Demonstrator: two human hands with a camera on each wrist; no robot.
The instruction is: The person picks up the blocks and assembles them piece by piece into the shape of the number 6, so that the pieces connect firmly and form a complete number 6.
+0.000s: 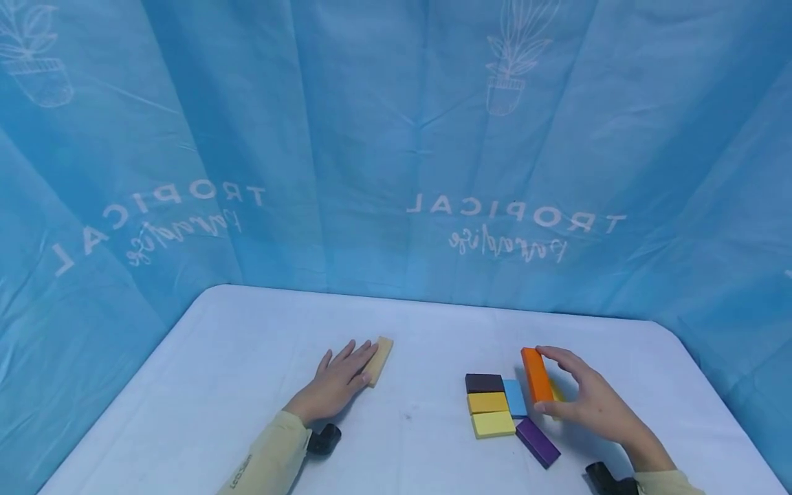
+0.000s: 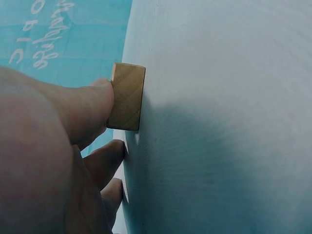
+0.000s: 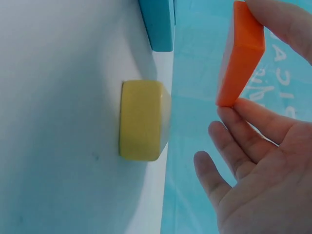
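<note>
On the left side of the table, my left hand [image 1: 337,385] lies with its fingers extended, touching a plain wooden block [image 1: 379,362]. The left wrist view shows the thumb against the block's [image 2: 127,96] face and the other fingers beyond it. Between thumb and fingers, my right hand [image 1: 594,399] pinches an orange block [image 1: 535,375] by its two ends. The right wrist view has this orange block [image 3: 242,53] raised off the table, above a yellow block [image 3: 140,120] lying there. In the head view, the orange block and hand partly hide that yellow block [image 1: 557,392].
Left of the right hand lie a black block [image 1: 484,383], an amber block [image 1: 487,402], a pale yellow block [image 1: 493,424] and a light blue block [image 1: 514,398]. A purple block [image 1: 537,443] lies slanted nearer me. Blue curtains [image 1: 371,137] surround the white table [image 1: 247,330].
</note>
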